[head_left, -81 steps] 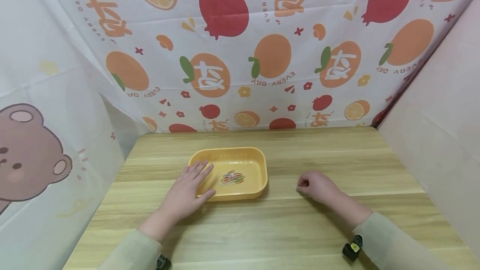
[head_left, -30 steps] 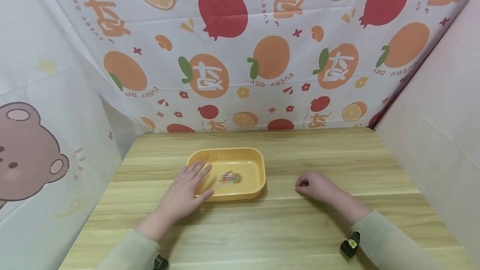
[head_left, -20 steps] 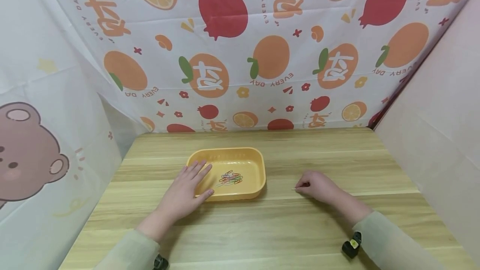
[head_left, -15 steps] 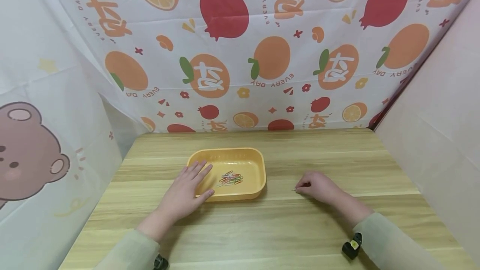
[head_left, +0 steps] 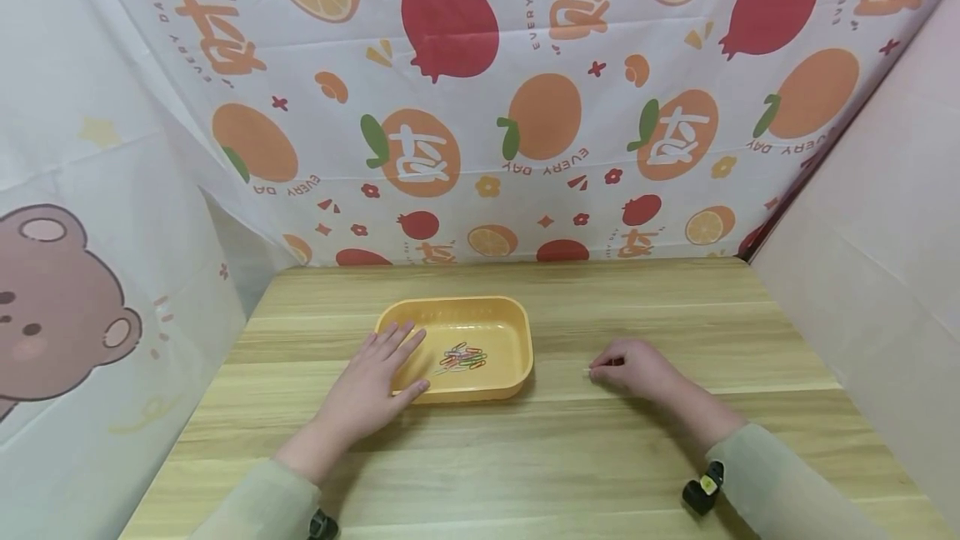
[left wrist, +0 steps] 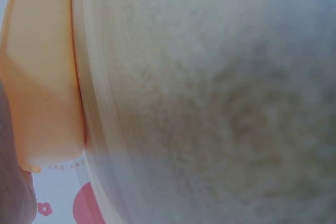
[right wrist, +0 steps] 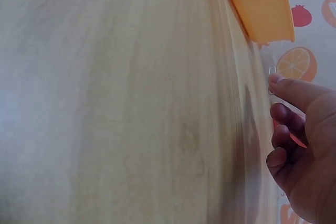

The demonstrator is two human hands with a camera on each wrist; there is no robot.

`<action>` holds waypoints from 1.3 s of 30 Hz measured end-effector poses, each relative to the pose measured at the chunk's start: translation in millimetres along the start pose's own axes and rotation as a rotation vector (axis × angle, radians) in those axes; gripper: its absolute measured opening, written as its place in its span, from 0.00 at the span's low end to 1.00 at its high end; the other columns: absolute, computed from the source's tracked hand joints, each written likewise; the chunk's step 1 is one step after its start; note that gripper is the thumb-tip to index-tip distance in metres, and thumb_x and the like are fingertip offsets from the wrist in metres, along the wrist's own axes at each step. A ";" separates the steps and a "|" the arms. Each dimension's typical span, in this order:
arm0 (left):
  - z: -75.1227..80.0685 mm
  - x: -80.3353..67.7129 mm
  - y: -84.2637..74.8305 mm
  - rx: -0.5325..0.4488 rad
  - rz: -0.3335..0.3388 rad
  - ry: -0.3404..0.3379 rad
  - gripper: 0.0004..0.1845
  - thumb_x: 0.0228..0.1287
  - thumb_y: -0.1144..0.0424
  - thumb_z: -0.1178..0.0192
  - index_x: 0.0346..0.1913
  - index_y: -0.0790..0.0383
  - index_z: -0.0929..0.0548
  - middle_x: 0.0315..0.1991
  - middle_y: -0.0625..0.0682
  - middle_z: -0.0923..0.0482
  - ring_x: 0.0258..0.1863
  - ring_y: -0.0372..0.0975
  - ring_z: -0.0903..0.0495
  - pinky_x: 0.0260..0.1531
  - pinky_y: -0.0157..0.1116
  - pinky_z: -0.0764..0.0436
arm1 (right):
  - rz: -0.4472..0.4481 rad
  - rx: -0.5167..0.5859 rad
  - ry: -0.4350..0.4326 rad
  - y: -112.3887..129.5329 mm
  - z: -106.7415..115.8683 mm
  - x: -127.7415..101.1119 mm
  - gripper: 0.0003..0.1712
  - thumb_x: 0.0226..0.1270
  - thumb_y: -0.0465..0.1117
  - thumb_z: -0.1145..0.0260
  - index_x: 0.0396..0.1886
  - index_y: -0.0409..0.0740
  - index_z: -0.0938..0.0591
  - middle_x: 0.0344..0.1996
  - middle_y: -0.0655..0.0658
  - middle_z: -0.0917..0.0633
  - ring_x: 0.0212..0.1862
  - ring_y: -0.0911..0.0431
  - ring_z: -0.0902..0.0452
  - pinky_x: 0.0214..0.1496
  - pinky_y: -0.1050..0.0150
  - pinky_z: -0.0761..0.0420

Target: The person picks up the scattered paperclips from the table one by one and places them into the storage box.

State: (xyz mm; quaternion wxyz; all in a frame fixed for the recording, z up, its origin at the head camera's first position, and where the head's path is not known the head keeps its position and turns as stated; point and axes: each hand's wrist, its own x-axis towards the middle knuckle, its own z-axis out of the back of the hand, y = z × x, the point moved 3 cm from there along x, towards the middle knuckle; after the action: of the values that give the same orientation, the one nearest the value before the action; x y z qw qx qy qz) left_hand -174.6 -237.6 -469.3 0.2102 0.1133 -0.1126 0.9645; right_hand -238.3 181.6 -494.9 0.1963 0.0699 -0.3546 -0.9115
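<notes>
A yellow rectangular tray (head_left: 517, 390) stands on the table, with several coloured paper clips (head_left: 463, 357) in a small heap on its floor. My left hand (head_left: 369, 383) rests over the tray's left end with spread, straight fingers, the thumb along the front rim. To the right of the tray, my right hand (head_left: 633, 369) pinches a small pale paper clip (right wrist: 272, 71) between thumb and index finger. One end of that clip sticks out past the thumb tip in the right wrist view, and the other fingers are curled. The left wrist view shows mostly tray wall and table.
The wood-grain table (head_left: 510, 473) is bordered at the back by a fruit-print cloth (head_left: 480, 123). Pale cloth walls rise at both sides, the left one with a bear print (head_left: 60, 307). Black wrist cameras sit at both cuffs.
The paper clip in my right fingers has turned slightly, and the right hand stands a little higher in the view than before. My left hand keeps its place on the tray.
</notes>
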 end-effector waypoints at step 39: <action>0.5 1.0 -1.8 -0.001 0.008 0.008 0.41 0.67 0.37 0.43 0.78 0.50 0.41 0.78 0.53 0.45 0.77 0.51 0.49 0.75 0.54 0.50 | 0.041 0.265 -0.031 67.5 -13.4 65.8 0.12 0.64 0.50 0.28 0.41 0.50 0.10 0.34 0.53 0.14 0.39 0.56 0.21 0.41 0.62 0.19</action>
State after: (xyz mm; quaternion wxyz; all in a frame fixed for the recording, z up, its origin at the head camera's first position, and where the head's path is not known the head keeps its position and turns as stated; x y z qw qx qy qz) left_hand -174.6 -235.8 -468.3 0.2068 0.1088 -0.1128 0.9657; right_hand -274.0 101.2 -458.5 0.1982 0.0739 -0.4764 -0.8534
